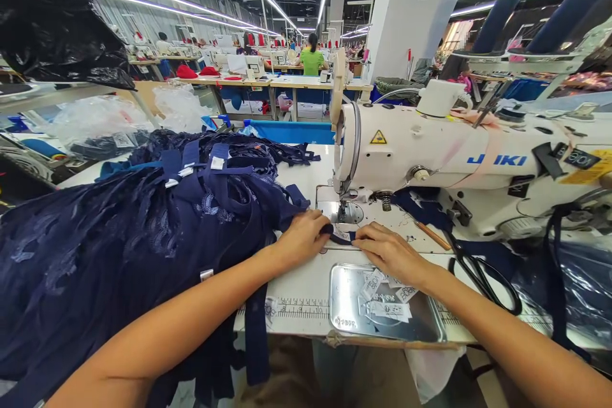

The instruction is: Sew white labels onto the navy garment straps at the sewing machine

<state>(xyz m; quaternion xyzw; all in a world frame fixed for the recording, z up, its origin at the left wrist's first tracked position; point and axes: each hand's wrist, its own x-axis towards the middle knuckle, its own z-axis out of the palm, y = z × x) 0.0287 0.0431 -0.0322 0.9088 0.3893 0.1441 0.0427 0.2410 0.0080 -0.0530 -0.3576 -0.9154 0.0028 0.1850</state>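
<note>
A narrow navy fabric strip (336, 240) is stretched between my two hands, just in front of the presser foot (342, 210) of a white sewing machine (406, 146). On the strip lies a small white label (344, 236) with dark lettering. My left hand (304, 239) pinches the strip at its left side, close to the heaped navy garments (201, 223). At the other end my right hand (389, 252) has its fingertips closed on the strip beside the label. Below my right hand, a metal tray (342, 306) holds several loose white labels (387, 306).
Black scissors (488, 280) and an orange-brown pencil-like stick (433, 236) lie to the right. A printed ruler tape (301, 307) runs along the table's front edge. Dark thread cones (497, 22) stand above the machine. A person in green (312, 60) sits farther back.
</note>
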